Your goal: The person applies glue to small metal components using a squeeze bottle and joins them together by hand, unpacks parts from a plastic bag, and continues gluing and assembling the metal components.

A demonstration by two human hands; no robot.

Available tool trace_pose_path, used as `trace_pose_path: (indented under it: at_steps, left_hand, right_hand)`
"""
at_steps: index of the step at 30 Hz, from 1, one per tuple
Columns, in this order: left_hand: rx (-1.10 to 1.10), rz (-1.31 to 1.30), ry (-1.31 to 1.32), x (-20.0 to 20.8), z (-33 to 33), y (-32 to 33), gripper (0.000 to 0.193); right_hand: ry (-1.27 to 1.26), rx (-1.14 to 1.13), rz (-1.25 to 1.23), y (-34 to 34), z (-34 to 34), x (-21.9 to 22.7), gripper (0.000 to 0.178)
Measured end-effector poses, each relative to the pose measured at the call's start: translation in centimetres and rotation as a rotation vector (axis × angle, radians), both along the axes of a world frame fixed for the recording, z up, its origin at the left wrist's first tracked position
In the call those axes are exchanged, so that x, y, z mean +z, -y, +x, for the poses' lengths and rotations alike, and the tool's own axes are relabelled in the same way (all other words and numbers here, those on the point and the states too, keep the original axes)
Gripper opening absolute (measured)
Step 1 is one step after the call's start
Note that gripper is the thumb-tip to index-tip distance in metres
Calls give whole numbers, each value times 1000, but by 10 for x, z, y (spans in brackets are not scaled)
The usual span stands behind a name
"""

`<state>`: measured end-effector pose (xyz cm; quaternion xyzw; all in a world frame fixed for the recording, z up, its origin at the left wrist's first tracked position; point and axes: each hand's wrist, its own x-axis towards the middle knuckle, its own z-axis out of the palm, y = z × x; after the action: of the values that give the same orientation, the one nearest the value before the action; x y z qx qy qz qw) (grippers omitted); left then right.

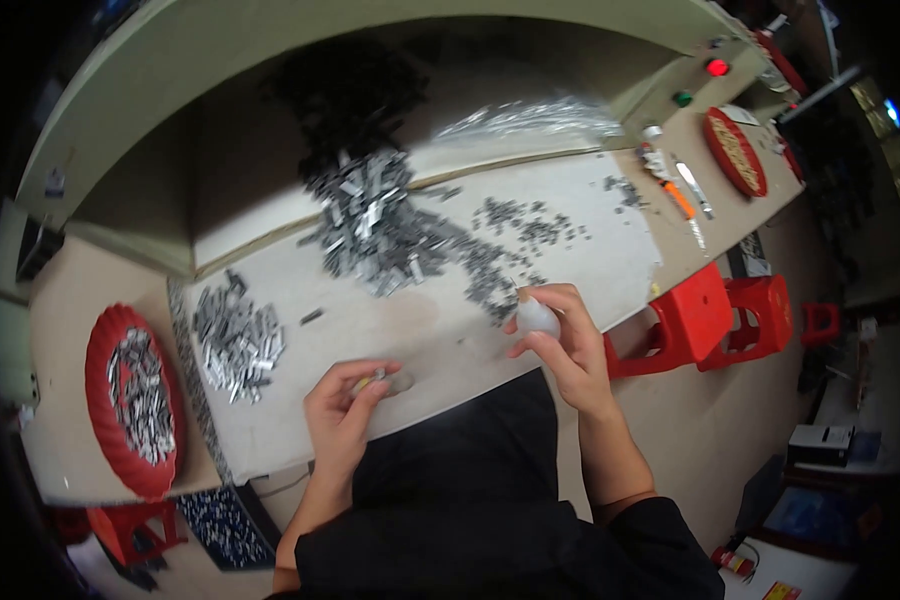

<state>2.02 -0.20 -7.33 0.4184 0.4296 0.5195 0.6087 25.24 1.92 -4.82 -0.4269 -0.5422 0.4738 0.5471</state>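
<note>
My left hand point(342, 405) is over the near edge of the white work surface point(450, 385), thumb and forefinger pinched together. Between their tips is something small and partly yellowish point(373, 381), too blurred to name. Farther right, my right hand point(573, 350) curls its fingers and thumb around a smooth, whitish rounded thing point(538, 318). Just beyond that hand lie scattered small dark pieces point(490, 275). A large heap of grey metal strips point(380, 225) stands at the middle of the surface, and a smaller heap of similar strips point(235, 335) lies at the left.
A red fluted dish point(98, 385) with metal pieces sits at far left; another red dish point(752, 183) holds beige pieces at far right. Near it lie an orange-handled tool point(678, 200) and a slim silver tool point(694, 188). Red stools point(695, 315) stand beyond the table's right side.
</note>
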Motion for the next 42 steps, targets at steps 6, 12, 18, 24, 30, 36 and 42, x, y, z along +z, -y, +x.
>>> trace_pose_path:
  at_steps: [6,12,18,24,30,36,42]
  left_hand:
    - [-49,90,-20,-1,3,-5,17]
    - [-94,131,-21,-5,-2,0,17]
    - [-92,145,-33,-3,-3,0,16]
    - [-94,144,-55,-3,-2,-1,16]
    - [-104,157,-69,-4,-2,-1,16]
    - [-105,155,-73,-4,-2,-2,15]
    - [-105,172,-99,-5,-3,-2,15]
  right_hand:
    - [-338,-79,-38,28,-36,-4,33]
    - [-273,-140,124,31,-48,-5,36]
    - [51,-85,337,34,-49,-6,37]
    - [121,-110,274,35,-50,-5,39]
    - [127,-103,280,35,-48,-5,38]
    - [133,-48,333,33,-47,-5,40]
    - [150,-36,337,32,-47,-4,40]
